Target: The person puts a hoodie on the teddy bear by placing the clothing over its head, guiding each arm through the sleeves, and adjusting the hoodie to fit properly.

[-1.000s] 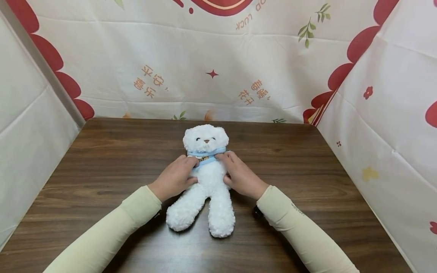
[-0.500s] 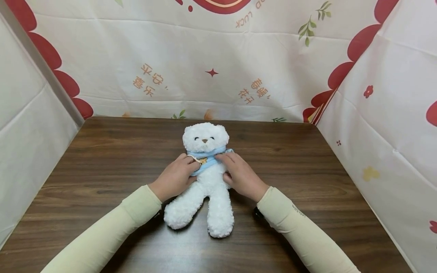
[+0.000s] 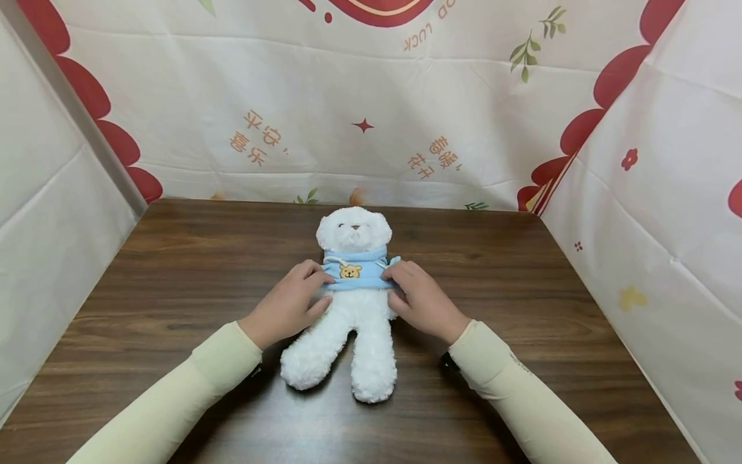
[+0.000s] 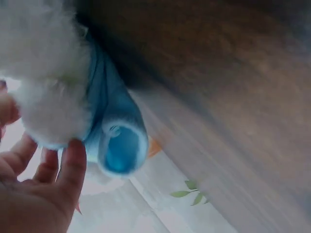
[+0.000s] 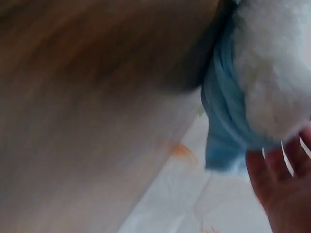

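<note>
While bear lies face-up, left hand & right hand pinching blue shirt hem, both forearms angled inward.

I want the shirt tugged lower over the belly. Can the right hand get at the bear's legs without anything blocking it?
Probably yes. The right hand pinches the blue shirt at the bear's side, and both legs lie uncovered on the bare table just below it.

One teddy bear; one blue sweater
</note>
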Available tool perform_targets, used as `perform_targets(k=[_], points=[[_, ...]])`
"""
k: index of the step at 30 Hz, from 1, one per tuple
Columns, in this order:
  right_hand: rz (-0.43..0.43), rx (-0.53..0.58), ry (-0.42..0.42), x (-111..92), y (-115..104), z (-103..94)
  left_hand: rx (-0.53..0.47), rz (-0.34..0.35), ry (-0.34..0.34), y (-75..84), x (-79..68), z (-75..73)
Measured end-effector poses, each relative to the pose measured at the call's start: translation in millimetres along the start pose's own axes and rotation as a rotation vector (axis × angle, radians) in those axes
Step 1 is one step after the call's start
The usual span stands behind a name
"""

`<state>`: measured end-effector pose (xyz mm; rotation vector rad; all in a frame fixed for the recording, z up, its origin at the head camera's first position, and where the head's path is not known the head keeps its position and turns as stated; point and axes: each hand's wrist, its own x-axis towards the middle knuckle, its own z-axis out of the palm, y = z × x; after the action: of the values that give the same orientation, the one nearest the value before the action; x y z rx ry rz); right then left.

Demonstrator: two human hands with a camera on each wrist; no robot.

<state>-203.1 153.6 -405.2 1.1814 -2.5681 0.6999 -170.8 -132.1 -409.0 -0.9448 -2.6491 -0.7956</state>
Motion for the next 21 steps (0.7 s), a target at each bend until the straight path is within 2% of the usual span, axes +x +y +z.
perform_targets(k=[3,5,8,12,15,21], points=[[0.005,0.0,-0.089,-7,1,-9.3,-0.104,-0.057,-0.054,-3.6,-3.7,-7.5],[0.015,-0.027,-0.147,-10,1,-13.2,-0.137,-0.074,-0.091,-7.4,-4.8,-10.3],[0.018,-0.083,-0.194,-12,1,-14.0,-0.129,-0.054,-0.13,-12.1,-4.8,-13.0],[0.011,-0.115,-0.178,-14,3,-9.0,-0.102,-0.004,-0.159,-14.2,-3.0,-11.5],[0.002,-0.103,-0.13,-12,4,-3.2,-0.077,0.03,-0.134,-12.6,0.8,-5.9],[-0.006,-0.074,-0.035,-5,2,3.0,0.034,0.063,-0.006,-3.1,10.0,3.9]])
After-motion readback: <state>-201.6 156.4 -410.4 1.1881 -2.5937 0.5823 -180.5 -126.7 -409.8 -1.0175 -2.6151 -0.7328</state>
